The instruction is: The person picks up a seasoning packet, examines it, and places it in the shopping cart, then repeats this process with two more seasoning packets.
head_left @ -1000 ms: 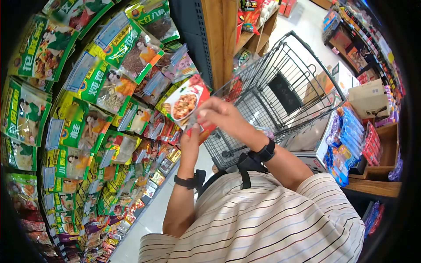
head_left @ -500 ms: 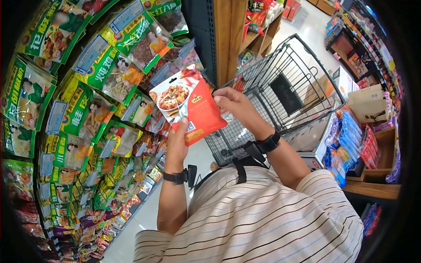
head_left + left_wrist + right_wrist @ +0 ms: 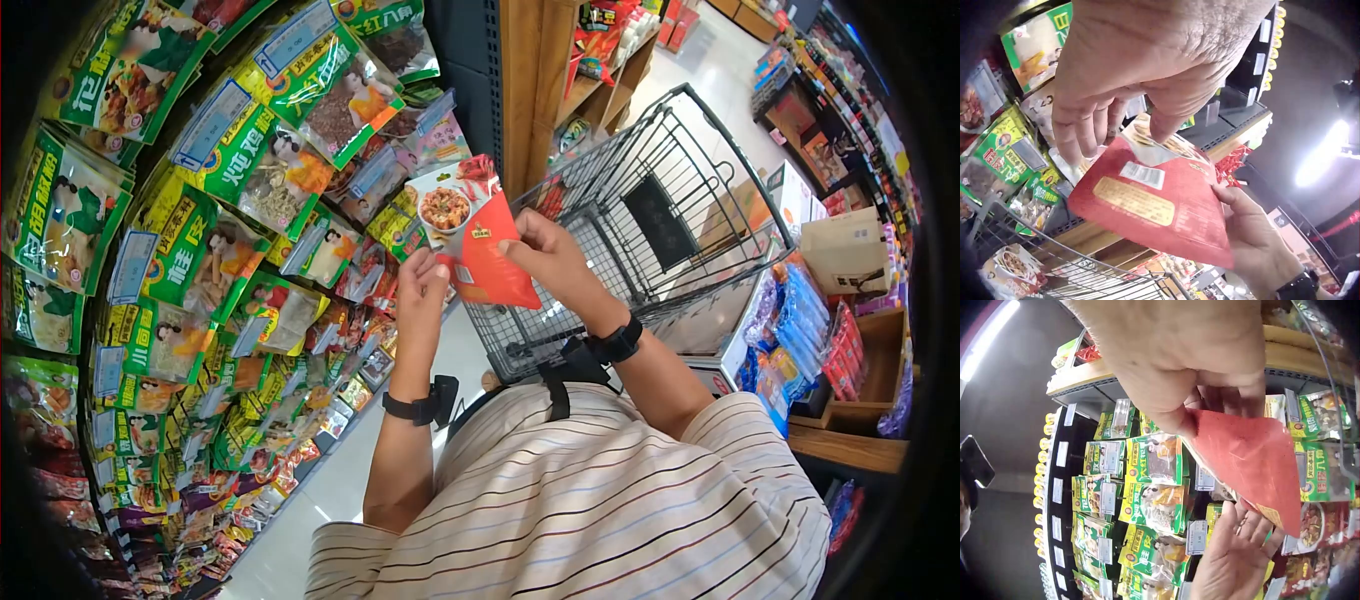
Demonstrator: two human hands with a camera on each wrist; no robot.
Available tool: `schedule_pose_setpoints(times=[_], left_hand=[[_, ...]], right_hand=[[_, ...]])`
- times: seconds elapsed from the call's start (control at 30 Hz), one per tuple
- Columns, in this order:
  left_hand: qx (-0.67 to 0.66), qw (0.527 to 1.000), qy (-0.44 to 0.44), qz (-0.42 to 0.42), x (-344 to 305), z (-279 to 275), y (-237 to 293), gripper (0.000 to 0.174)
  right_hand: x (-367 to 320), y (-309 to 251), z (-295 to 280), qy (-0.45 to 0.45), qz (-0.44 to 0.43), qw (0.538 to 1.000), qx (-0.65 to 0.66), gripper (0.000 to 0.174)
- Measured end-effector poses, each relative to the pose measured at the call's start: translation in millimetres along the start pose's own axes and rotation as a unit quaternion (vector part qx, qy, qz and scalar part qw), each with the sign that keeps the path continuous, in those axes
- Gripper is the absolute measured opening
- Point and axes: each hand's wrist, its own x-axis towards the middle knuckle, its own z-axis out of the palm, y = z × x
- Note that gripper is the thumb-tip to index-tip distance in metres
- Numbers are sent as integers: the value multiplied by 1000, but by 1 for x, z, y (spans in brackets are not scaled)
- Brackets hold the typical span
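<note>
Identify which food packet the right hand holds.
The red packet with the food-bowl picture, pinched by the right hand; the green-and-yellow packets beside it hang on display.

Middle green packet (image 3: 215, 250): reads 桂皮
Packet below it (image 3: 168, 342): starts 小茴
Top packet (image 3: 395, 45): ends 八角
Red pouch (image 3: 487, 258): print too small to read
Price tags (image 3: 133, 268): digits blurred

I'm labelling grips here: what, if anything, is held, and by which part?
A red packet, held by the right hand at its side edge. The left hand is at the opposite edge; whether it grips cannot be told.
</note>
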Motion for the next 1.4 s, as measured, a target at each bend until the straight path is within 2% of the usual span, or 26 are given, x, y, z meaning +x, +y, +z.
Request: schedule_pose_setpoints(times=[0.07,0.1,0.17,0.2,0.23,0.3,0.4,0.5,0.53,0.63,0.73,0.83,0.87,0.97,1.07,1.17,1.3,1.4], left_hand=[[9,999,-32,14,-2,10,2,59],[82,995,-23,49,-3,13,2,60],[227,967,-5,117,-3,19,3,62],[171,981,-11,94,-5,23,9,63],[77,994,-40,61,-8,27,16,63],[-111,989,-95,-7,-13,32,25,62],[-165,979,-118,-10,-9,30,11,55],[-236,968,-76,-50,-5,24,3,47],[-256,958,-96,-92,-4,15,3,42],[-308,948,-35,-74,-3,15,5,40],[-320,943,-42,-80,-2,10,5,42],[-330,940,-42,-75,0,7,5,43],[-327,941,-40,-74,1,6,5,42],[-332,939,-43,-77,2,5,6,42],[-339,935,-57,-92,3,4,7,42],[-329,938,-58,-97,3,6,6,41],[-301,947,-63,-93,13,-4,-24,42],[-307,947,-4,-96,17,-8,-38,39]], right_hand=[[-7,-4,5,10,-7,999,-34,15],[-8,-6,10,14,-11,998,-52,15],[-7,0,20,42,-101,987,-114,16],[-6,3,23,56,-144,977,-144,16],[-7,1,25,43,-151,975,-158,16],[-9,-3,29,15,-164,969,-186,17],[-9,8,37,29,-245,925,-288,17],[-14,6,39,-4,-277,911,-304,23],[-13,7,38,-8,-249,931,-266,22],[-8,11,27,5,-146,977,-157,17],[-5,3,13,61,-29,994,-91,15],[4,11,-1,92,-64,992,-56,15],[7,16,-6,89,-51,994,-50,18],[12,14,-9,85,-65,989,-103,22],[18,16,-4,-3,30,999,45,23],[21,28,2,-21,95,990,98,21],[27,45,3,17,119,991,57,20],[27,65,5,10,117,992,37,22]])
